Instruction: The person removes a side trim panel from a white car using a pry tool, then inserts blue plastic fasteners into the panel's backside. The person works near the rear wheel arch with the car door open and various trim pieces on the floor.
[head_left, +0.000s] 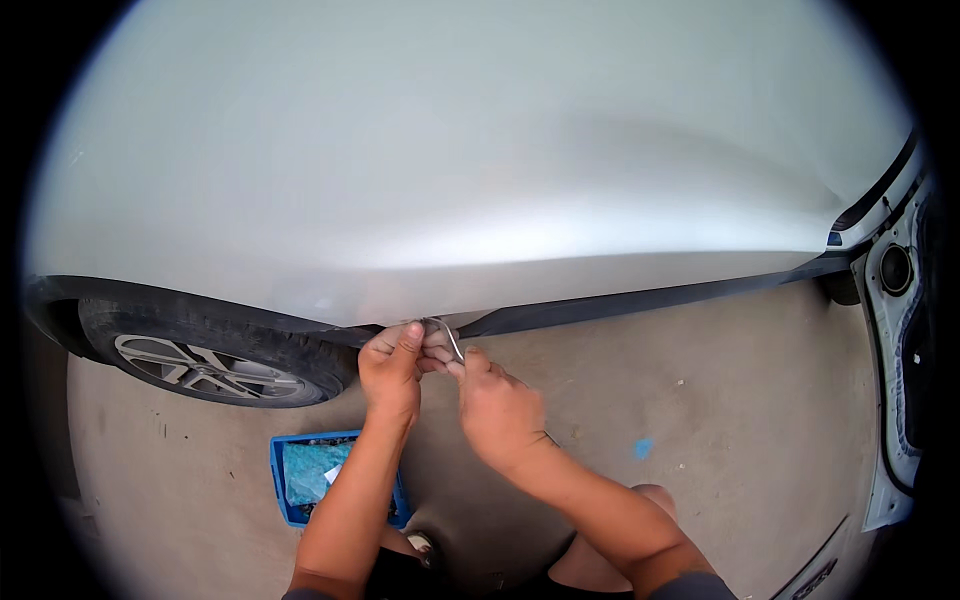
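Note:
My right hand (503,408) is wrapped round a bent, shiny metal rod tool (447,338); a short piece of it shows past the wrist. The tool's curved upper end reaches the lower edge of a silver car body panel (560,215), just behind the wheel. My left hand (397,365) is closed at that end, its thumb near the tip and its other fingers curled against the rod. What the tip meets under the panel edge is hidden by my fingers.
At the left stands a car wheel (210,350) with a black tyre. A blue crate (278,480) holding a teal plastic bag (312,468) sits on the concrete floor (720,400) beside my left forearm. An open door (893,350) with a round speaker stands at the far right.

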